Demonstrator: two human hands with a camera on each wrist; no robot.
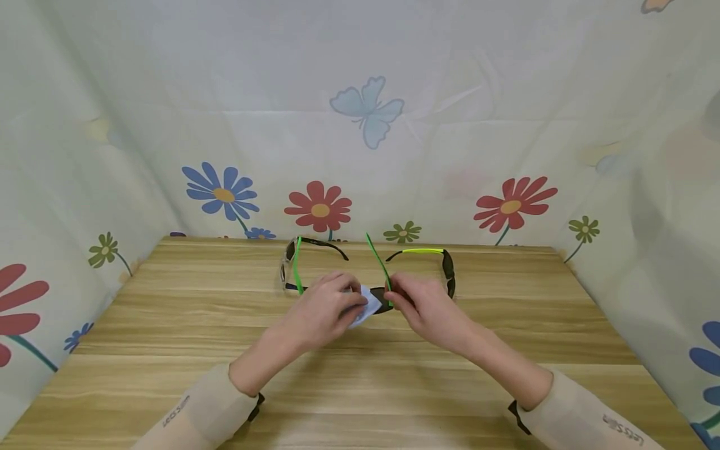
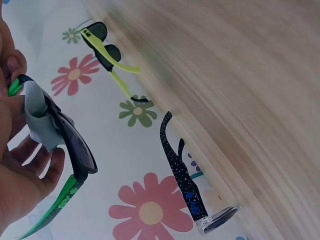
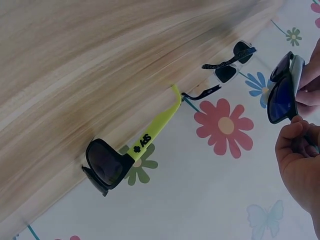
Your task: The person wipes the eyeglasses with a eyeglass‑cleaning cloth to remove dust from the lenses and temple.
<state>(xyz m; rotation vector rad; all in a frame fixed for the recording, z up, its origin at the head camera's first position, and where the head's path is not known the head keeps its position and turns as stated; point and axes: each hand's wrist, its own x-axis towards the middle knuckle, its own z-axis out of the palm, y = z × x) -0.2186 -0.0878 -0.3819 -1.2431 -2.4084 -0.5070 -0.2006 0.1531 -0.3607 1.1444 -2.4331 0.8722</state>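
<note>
Left hand: pinching pale cloth against lens | right hand: gripping frame end of green-armed sunglasses | position: raised over worktop, between both hands | clear-framed pair, yellow-armed pair: on worktop, farther back

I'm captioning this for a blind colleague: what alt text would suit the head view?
A person's right hand grips green-armed sunglasses over a wooden table while the left hand holds a pale blue cloth against them. Beyond are a dark-armed pair at left and a yellow-armed pair at right, before a flower-print backdrop.
</note>
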